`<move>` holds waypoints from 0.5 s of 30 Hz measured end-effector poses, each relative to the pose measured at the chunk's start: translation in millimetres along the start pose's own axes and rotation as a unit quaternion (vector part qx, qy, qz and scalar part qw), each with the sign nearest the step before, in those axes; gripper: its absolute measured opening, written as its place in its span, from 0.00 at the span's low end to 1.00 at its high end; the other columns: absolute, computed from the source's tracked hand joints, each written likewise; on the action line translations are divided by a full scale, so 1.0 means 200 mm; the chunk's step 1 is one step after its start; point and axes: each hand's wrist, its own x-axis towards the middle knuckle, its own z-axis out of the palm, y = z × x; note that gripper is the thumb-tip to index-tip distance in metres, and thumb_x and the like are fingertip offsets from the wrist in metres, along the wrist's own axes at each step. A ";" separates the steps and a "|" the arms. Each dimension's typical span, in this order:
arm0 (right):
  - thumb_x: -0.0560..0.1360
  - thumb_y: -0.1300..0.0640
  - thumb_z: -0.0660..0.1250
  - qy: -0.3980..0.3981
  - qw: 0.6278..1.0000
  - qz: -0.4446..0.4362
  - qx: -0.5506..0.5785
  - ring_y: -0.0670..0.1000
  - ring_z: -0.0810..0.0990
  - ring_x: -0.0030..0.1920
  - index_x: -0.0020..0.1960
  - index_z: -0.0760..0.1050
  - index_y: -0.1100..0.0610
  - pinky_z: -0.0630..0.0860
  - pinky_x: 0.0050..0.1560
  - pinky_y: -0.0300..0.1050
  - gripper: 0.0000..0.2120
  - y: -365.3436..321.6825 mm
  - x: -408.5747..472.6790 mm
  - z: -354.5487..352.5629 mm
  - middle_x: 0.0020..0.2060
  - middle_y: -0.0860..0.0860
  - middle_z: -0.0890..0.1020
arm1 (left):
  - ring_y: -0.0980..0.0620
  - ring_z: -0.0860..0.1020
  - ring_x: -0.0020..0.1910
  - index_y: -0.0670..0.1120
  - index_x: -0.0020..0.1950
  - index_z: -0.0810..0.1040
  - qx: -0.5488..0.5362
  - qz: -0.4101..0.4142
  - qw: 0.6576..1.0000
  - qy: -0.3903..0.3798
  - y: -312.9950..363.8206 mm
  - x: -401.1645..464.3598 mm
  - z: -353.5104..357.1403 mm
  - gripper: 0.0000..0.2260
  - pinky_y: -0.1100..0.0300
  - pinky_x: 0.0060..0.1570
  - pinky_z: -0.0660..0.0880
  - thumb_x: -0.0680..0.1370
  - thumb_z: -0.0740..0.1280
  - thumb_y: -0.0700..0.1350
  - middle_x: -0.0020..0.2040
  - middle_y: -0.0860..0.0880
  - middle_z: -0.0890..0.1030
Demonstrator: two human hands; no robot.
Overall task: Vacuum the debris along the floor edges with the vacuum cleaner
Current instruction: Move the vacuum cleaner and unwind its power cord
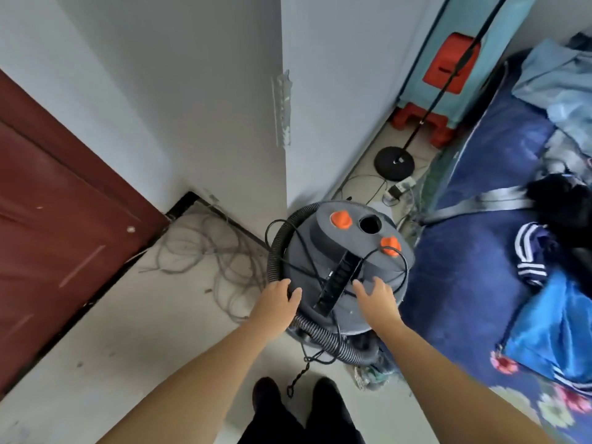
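Note:
A grey drum vacuum cleaner (323, 251) with two orange knobs and a black handle stands on the floor by the wall corner. Its ribbed black hose (277, 248) loops round the left rim and runs under the drum's near side, and a thin black cord lies across the lid. My left hand (277, 298) rests on the near left rim beside the hose, fingers bent over the edge. My right hand (376, 296) lies on the lid just right of the handle, fingers spread and fairly straight. Neither hand plainly grips anything.
Tangled grey cables (208, 251) lie on the floor left of the vacuum, by a dark red door (57, 225). Behind the vacuum stand a black lamp base (394, 163), chargers and a red stool (423, 120). A bed (480, 238) with clothes fills the right side.

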 end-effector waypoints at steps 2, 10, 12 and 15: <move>0.79 0.42 0.61 0.045 0.995 0.027 0.084 0.58 0.64 0.72 0.76 0.58 0.62 0.64 0.70 0.54 0.34 -0.04 0.09 0.07 0.73 0.58 0.64 | 0.44 0.66 0.70 0.41 0.76 0.61 -0.035 -0.032 0.999 0.009 -0.01 0.15 0.06 0.25 0.53 0.67 0.66 0.83 0.55 0.54 0.72 0.42 0.67; 0.71 0.41 0.71 0.171 0.940 0.112 0.274 0.56 0.75 0.56 0.54 0.65 0.58 0.71 0.51 0.50 0.26 -0.13 0.33 0.34 0.52 0.52 0.74 | 0.40 0.63 0.72 0.41 0.78 0.48 -0.244 -0.166 0.955 0.042 0.05 0.56 0.26 0.46 0.49 0.66 0.66 0.73 0.69 0.61 0.75 0.39 0.59; 0.69 0.44 0.72 0.173 0.939 0.109 0.276 0.56 0.75 0.54 0.51 0.64 0.57 0.73 0.50 0.52 0.24 -0.13 0.34 0.36 0.50 0.52 0.74 | 0.39 0.63 0.72 0.43 0.78 0.44 -0.253 -0.179 0.950 0.031 0.05 0.61 0.28 0.51 0.47 0.67 0.67 0.70 0.72 0.61 0.76 0.40 0.57; 0.68 0.50 0.70 0.157 0.947 0.107 0.260 0.58 0.74 0.54 0.51 0.63 0.58 0.76 0.53 0.59 0.21 -0.14 0.35 0.38 0.50 0.55 0.75 | 0.39 0.63 0.71 0.44 0.78 0.43 -0.261 -0.183 0.948 0.024 0.03 0.65 0.29 0.52 0.45 0.68 0.66 0.69 0.74 0.60 0.75 0.40 0.57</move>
